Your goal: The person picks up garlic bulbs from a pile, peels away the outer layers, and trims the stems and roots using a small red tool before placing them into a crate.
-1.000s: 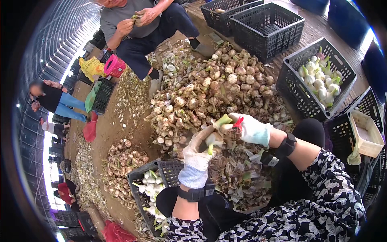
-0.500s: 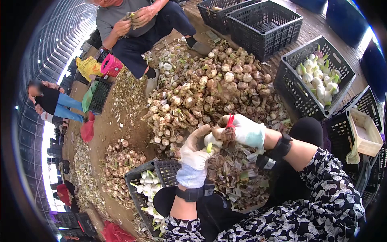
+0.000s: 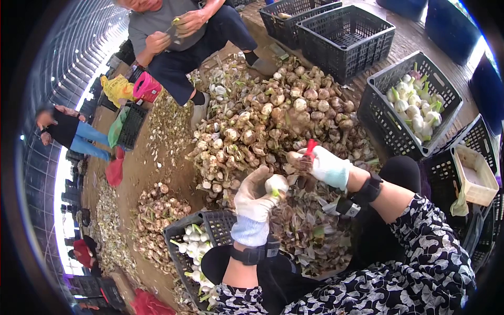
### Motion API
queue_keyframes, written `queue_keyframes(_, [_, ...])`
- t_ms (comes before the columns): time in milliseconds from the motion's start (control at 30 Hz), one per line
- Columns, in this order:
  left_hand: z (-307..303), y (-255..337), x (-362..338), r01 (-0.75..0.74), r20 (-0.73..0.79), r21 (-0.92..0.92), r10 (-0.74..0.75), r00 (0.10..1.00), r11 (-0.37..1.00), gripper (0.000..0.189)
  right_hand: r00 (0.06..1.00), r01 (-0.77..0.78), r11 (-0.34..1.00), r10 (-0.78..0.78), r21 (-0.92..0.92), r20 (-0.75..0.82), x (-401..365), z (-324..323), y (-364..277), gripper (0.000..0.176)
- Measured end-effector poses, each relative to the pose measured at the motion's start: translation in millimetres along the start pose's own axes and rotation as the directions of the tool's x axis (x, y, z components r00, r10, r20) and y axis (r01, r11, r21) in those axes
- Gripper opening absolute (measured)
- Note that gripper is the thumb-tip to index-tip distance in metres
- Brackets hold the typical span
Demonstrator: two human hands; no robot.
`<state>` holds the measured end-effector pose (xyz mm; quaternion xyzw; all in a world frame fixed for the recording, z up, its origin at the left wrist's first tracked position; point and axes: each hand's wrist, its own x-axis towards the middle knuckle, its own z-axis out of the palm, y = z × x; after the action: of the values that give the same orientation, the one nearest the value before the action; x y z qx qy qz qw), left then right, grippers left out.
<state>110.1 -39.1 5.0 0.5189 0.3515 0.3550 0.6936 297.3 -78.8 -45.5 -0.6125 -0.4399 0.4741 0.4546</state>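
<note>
My left hand (image 3: 251, 202), in a white glove soiled at the fingers, holds a peeled white garlic bulb (image 3: 276, 184) with a short green stem stub. Just right of it is my gloved right hand (image 3: 326, 167), its fingers closed round a small red object (image 3: 311, 147) whose kind I cannot make out. Brownish-purple garlic skin (image 3: 303, 164) shows at these fingers. Beyond both hands lies a large heap of unpeeled garlic bulbs (image 3: 278, 110). Loose garlic skins (image 3: 315, 231) cover the ground below them.
A black crate (image 3: 220, 226) of white garlic stands by my left forearm, another crate (image 3: 388, 121) of garlic at right. A white plastic tub (image 3: 475, 176) sits on crates. Opposite, a seated person (image 3: 176, 44) handles garlic. Another person (image 3: 68, 128) stands at left.
My hands have moved apart: the right has shifted slightly right, away from the garlic bulb. The bulb stays in my left hand, now more fully in view.
</note>
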Motion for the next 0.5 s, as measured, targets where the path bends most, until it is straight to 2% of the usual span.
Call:
queue_keyframes(33, [-1,-2,0,-0.031,-0.005,0.059,0.032,0.999,0.998,0.05,0.999,-0.041,0.999,0.041,0.03,0.003,0,2,-4,0.021])
queue_keyframes(67, [0,-2,-2,-0.03,-0.011,0.056,0.03,0.999,0.998,0.05,0.986,0.066,0.959,-0.104,0.277,0.128,-4,4,-7,0.026])
queue_keyframes(100, [2,1,-3,0.007,-0.009,0.036,-0.007,1.0,0.999,0.051,0.941,0.133,0.845,-0.272,0.518,0.2,-13,4,-24,0.031])
queue_keyframes(133, [4,4,-4,0.045,-0.004,0.016,-0.045,0.999,0.999,0.053,0.98,0.125,0.991,-0.118,-0.036,0.162,-25,1,-47,0.037])
queue_keyframes(200, [5,6,-6,0.039,-0.015,0.023,-0.039,0.999,0.999,0.053,0.986,0.006,0.998,-0.015,0.057,0.168,-21,-2,-41,0.033])
queue_keyframes(333, [1,2,-4,-0.008,-0.089,0.089,0.016,0.996,0.996,0.053,0.994,0.074,0.997,-0.076,0.025,0.082,-19,2,-29,0.024])
queue_keyframes(367, [2,1,-4,-0.017,-0.088,0.122,0.028,0.996,0.992,0.053,0.949,0.307,0.921,-0.315,-0.241,0.003,-21,9,-28,0.027])
queue_keyframes(400, [3,1,-4,-0.024,-0.084,0.157,0.037,0.996,0.987,0.052,0.838,0.469,0.73,-0.546,-0.497,-0.011,-24,12,-28,0.031])
queue_keyframes(433, [4,0,-5,-0.021,-0.073,0.141,0.032,0.997,0.99,0.052,0.844,0.47,0.736,-0.536,-0.487,0.005,-27,12,-31,0.014])
queue_keyframes(467, [1,0,-4,-0.02,-0.07,0.143,0.03,0.997,0.99,0.052,0.845,0.467,0.738,-0.535,-0.486,0.0,-28,10,-33,0.014])
queue_keyframes(500, [-4,0,-2,0.024,0.059,-0.044,-0.022,0.998,0.999,0.052,0.926,0.32,0.874,-0.371,-0.366,-0.075,-27,7,-37,0.015])
